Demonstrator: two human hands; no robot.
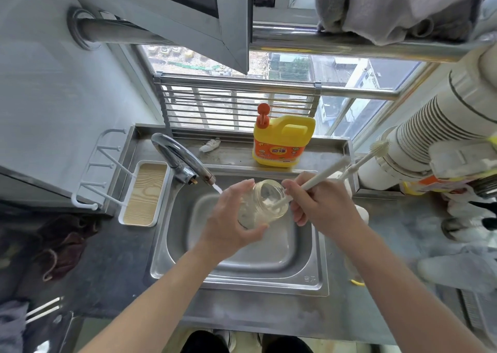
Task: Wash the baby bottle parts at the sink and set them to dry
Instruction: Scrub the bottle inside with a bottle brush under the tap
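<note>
Hands [228,218] with bottle [265,204], half-hidden brush [317,180]

The faucet [177,152] overhangs the sink's [242,282] far-left corner; a detergent jug [282,143] occupies the far ledge; the sink's near half lies open.

A: Daylight is coming through the window [204,62] behind the steel counter [269,309]; a barred rack [236,105] is standing against the glass.
B: Pale wall [40,97] is closing off the left. A grey towel [390,5] is hanging over the rail [349,45] up top. White pipes [443,116] are running along the right; rooftops [357,73] are showing far below.
</note>
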